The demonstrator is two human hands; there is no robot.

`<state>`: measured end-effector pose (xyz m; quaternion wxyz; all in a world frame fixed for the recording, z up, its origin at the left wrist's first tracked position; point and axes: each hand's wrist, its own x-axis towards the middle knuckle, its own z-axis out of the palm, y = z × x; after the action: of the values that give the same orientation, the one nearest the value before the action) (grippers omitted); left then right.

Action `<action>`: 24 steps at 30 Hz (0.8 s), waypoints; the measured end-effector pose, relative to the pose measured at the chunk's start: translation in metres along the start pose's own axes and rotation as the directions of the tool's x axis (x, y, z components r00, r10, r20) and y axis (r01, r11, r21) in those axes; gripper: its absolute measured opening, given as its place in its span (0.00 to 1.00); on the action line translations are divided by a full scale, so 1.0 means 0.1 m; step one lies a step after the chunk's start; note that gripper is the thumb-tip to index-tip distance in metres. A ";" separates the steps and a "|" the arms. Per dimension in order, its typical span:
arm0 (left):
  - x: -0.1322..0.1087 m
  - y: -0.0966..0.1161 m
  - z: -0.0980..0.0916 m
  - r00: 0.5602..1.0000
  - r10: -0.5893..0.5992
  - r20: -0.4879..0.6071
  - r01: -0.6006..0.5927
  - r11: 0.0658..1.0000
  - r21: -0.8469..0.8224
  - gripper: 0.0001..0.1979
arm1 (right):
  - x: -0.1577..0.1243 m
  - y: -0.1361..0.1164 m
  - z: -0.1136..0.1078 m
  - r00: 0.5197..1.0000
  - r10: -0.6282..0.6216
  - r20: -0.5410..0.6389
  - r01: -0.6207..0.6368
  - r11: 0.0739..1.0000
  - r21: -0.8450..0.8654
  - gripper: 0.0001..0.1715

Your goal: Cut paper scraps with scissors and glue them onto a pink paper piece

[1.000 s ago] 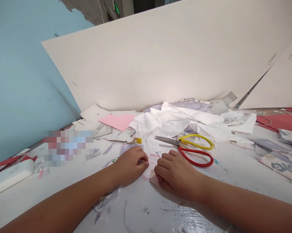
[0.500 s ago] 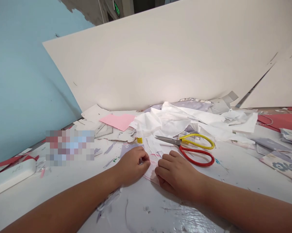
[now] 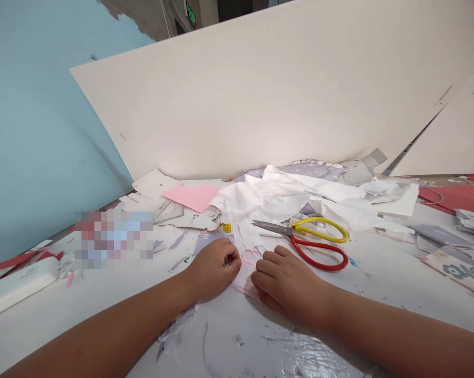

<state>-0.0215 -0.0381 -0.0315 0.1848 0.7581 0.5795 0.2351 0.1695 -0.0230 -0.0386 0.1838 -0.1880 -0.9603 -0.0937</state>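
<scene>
While the small pink piece [image 3: 247, 266] lies flat on the white table [image 3: 103, 299], just left of the scissors [image 3: 308, 240] and nearer the person, it is flanked by both hands. Its left edge is pinched by the left hand [image 3: 213, 269], whose thumb and fingertips are closed together on the material. Its right part is covered by the right hand [image 3: 286, 284], which is laid knuckles-up with the fingers curled under; whether those fingers clasp the piece or only press on it cannot be told. The scissors (one loop yellow, the other red) are left lying untouched, blades closed and pointed left, just beyond the right hand. A small glue bottle [image 3: 226, 223] with a yellow label is stood upright left of the blade tips. Crumpled white paper [image 3: 276, 197] is heaped just behind the scissors, and a pink sheet [image 3: 192, 197] is seen farther left of that heap. Well behind the scissors a large white board [image 3: 280, 89] is propped.
</scene>
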 end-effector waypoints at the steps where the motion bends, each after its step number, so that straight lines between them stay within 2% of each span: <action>1: 0.00 -0.01 0.00 1.000 -0.001 -0.004 0.001 1.000 0.001 0.07 | 0.00 0.00 0.00 1.000 0.000 0.007 0.000 1.000 0.001 0.07; 12: -0.01 -0.02 0.01 1.000 0.001 -0.030 0.000 0.999 0.035 0.07 | 0.02 -0.01 0.01 0.998 0.006 0.058 -0.007 1.000 0.017 0.07; 18: 0.00 -0.03 0.01 1.000 -0.009 -0.029 0.010 1.000 0.016 0.07 | 0.01 -0.03 -0.03 0.995 0.033 0.096 -0.043 0.994 0.105 0.06; 22: -0.01 -0.03 0.01 1.000 0.000 -0.027 0.001 1.000 0.014 0.07 | 0.00 0.01 -0.11 0.986 0.151 0.072 -0.163 0.961 0.224 0.05; 24: -0.02 -0.03 0.01 1.000 0.004 -0.031 -0.003 1.000 0.011 0.07 | 0.02 0.08 -0.14 0.967 0.249 0.061 -0.256 0.946 0.196 0.06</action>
<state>-0.0237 -0.0392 -0.0344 0.1713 0.7563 0.5822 0.2441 0.1749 -0.0187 -0.0242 0.1954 -0.2914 -0.9359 0.0323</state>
